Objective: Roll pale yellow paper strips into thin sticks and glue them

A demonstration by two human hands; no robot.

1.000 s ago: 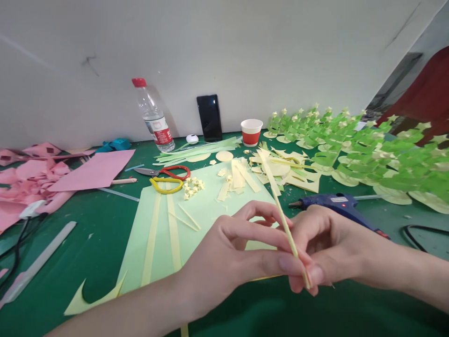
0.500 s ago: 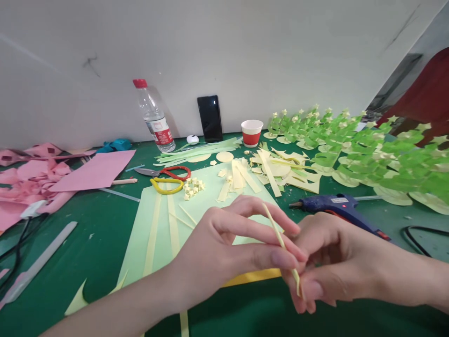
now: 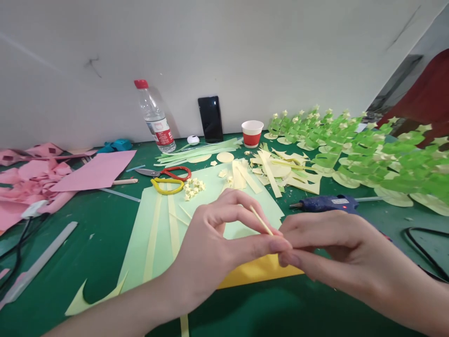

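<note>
A thin pale yellow paper strip (image 3: 260, 219) sticks up and leftward from between the fingertips of my left hand (image 3: 224, 243), its lower end hidden. My right hand (image 3: 336, 252) pinches at the same spot, its thumb and fingers pressed against the left fingertips, so the held end of the strip is covered. Beneath the hands lie light green paper sheets (image 3: 135, 252) and a yellow sheet (image 3: 259, 271). Small folded paper stars (image 3: 194, 188) sit in a pile on the green sheets, near loose yellow strips (image 3: 153, 238).
Scissors (image 3: 168, 180) lie behind the hands; a glue gun (image 3: 326, 203) rests at right. A bottle (image 3: 156, 117), phone (image 3: 210, 119) and paper cup (image 3: 252, 133) stand by the wall. Green paper trees (image 3: 351, 145) fill the right, pink paper (image 3: 94, 171) the left.
My right hand has turned palm-down and closed in against my left fingertips. The strip has tilted further left and less of it shows. Both hands have risen slightly.
</note>
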